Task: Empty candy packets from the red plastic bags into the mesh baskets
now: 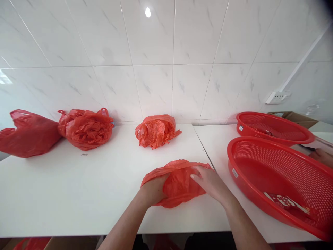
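A crumpled red plastic bag (179,182) lies on the white table (78,194) close to the front edge. My left hand (153,189) grips its left side with the fingers curled into the plastic. My right hand (210,182) rests on its right side, fingers bent over the film and pressing it down.
Three more red plastic bags sit along the tiled wall: one (156,130) at centre, one (87,128) to the left, one (27,133) at far left. Two red mesh baskets (283,170) (273,126) stand on the right; the near one holds a red packet (284,202). Another person's hand (322,157) shows at the right edge.
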`<state>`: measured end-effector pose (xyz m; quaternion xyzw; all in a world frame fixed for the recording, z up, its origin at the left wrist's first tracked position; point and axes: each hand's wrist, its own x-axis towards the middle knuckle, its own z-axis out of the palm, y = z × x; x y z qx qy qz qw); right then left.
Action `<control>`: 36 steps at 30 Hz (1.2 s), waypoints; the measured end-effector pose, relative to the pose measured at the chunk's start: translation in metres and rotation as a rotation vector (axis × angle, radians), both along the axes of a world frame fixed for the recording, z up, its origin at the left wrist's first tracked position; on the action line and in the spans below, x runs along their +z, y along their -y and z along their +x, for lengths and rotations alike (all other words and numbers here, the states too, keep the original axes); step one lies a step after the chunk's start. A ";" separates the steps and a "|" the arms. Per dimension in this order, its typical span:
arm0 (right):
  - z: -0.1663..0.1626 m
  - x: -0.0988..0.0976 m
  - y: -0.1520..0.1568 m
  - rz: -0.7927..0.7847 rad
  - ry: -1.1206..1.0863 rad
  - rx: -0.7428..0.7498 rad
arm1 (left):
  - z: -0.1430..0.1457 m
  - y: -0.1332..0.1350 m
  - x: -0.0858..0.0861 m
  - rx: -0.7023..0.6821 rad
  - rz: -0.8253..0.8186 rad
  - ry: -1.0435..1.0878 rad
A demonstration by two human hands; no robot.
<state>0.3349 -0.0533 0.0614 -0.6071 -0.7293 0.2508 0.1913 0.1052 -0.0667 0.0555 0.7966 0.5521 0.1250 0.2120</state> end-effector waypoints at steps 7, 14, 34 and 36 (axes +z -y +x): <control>-0.025 0.011 -0.005 0.105 -0.007 0.216 | 0.010 0.002 -0.003 -0.085 0.090 0.053; -0.005 -0.012 -0.036 -0.214 -0.131 0.224 | -0.006 -0.005 -0.010 -0.007 0.256 0.035; 0.034 -0.061 -0.077 -0.093 -1.013 -0.093 | -0.013 -0.054 -0.038 0.425 0.535 0.363; 0.023 -0.057 -0.070 0.025 -0.906 -0.133 | -0.013 -0.061 -0.041 0.513 0.496 0.500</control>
